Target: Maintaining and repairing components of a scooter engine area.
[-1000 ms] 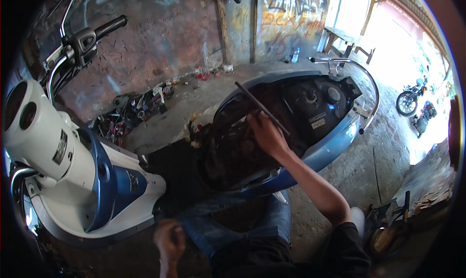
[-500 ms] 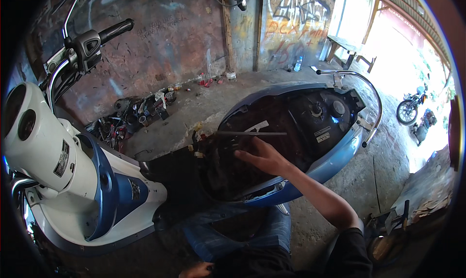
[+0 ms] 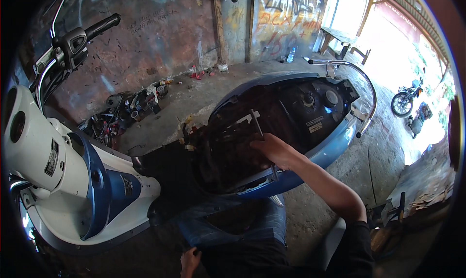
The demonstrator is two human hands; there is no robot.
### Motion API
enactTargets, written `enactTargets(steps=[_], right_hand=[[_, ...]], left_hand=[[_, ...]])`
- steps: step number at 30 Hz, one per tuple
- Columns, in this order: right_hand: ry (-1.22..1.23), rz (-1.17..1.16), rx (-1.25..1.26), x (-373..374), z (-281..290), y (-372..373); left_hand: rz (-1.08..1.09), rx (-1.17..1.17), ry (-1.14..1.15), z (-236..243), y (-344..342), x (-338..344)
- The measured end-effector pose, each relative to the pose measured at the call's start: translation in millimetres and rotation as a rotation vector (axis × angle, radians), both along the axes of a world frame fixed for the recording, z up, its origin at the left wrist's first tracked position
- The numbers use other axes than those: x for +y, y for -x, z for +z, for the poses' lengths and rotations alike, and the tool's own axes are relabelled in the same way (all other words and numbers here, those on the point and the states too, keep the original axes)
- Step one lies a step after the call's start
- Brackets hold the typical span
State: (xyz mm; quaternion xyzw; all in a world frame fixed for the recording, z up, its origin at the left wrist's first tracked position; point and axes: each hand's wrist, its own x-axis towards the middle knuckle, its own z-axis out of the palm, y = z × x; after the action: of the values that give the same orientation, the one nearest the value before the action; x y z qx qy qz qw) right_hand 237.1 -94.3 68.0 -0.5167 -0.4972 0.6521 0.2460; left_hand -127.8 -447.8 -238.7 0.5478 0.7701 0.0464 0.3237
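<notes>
My right hand (image 3: 273, 150) is closed round the middle of the thin metal crossbar of what looks like a T-handle wrench (image 3: 256, 122). One bar end points toward the wall, the other shows below my fingers. Its shaft is hidden in the dark opening (image 3: 228, 156) of a scooter without its seat. Blue side panels (image 3: 310, 173) frame that opening, and a black tank area with a round cap (image 3: 331, 99) sits behind it. My left hand (image 3: 190, 262) rests low beside my thigh, fingers curled; a small dark thing by them is too unclear to name.
The scooter's white and blue front (image 3: 46, 147) with its handlebar grip (image 3: 103, 27) stands at left. A pile of parts (image 3: 128, 110) lies along the wall. A chrome rail (image 3: 371, 91) curves round the tail. A bottle (image 3: 291, 54), a bench (image 3: 342, 36) and a parked motorcycle (image 3: 405, 101) are farther off.
The wrench's crossbar has turned from lying left to right to pointing from the wall toward me. My right hand has turned with it. My left hand shows more at the lower edge.
</notes>
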Motion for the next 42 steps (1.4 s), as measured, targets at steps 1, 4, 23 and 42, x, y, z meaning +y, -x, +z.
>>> enactTargets(steps=[1,4,23,42], right_hand=[[-0.081,0.0,-0.161,1.4,-0.2,0.6],[-0.181,0.045,-0.337,12.6,-2.6,-2.3],[-0.568,0.139,-0.739,60.6,10.5,-6.1],[-1.049,-0.028,-0.989,24.6,11.0,40.8]], left_hand=[[-0.001,0.0,0.003,-1.3,9.5,7.6],[-0.233,-0.215,0.417,20.1,23.2,44.2],[-0.291,-0.415,-1.02,294.3,-60.7,289.2],[-1.107,0.034,-1.293,325.4,-147.6,456.0]])
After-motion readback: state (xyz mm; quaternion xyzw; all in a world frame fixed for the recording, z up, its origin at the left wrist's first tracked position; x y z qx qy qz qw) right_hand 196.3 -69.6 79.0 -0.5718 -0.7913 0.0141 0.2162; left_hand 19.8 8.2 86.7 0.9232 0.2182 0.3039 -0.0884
